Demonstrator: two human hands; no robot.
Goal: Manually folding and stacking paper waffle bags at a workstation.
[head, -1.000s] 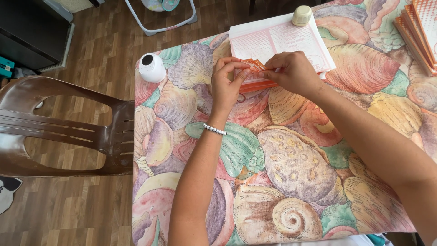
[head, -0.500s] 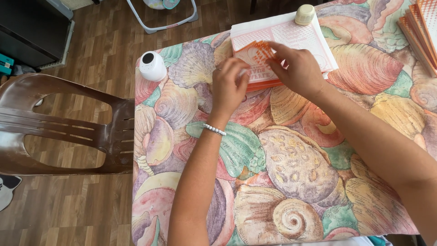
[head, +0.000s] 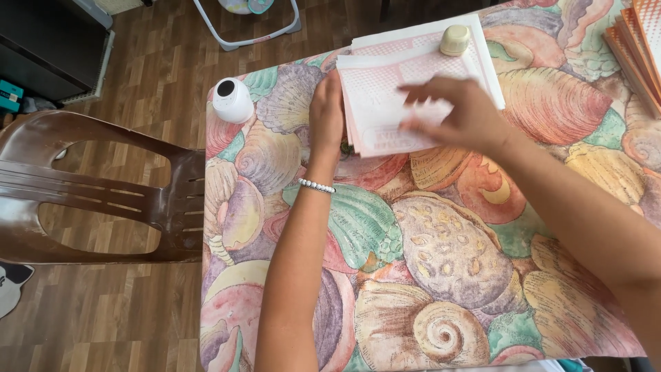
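Seashells in pink, green and tan are covering the tablecloth [head: 441,275] we are working over, and wood flooring [head: 138,324] is showing to the left, where a brown plastic chair [head: 103,200] is standing against the table. A white round container with a dark top [head: 232,100] is sitting near the far left corner, and a small cream cap [head: 454,40] is resting on the far stack of paper [head: 420,41]. Orange-edged sheets [head: 637,48] are lying at the far right. We are pressing our left hand [head: 327,114] flat on the left edge of a white sheet with faint pink dotting [head: 375,103], lying flat at the table's far middle, while our right hand [head: 458,114], blurred, is spreading loose fingers over it, gripping nothing.
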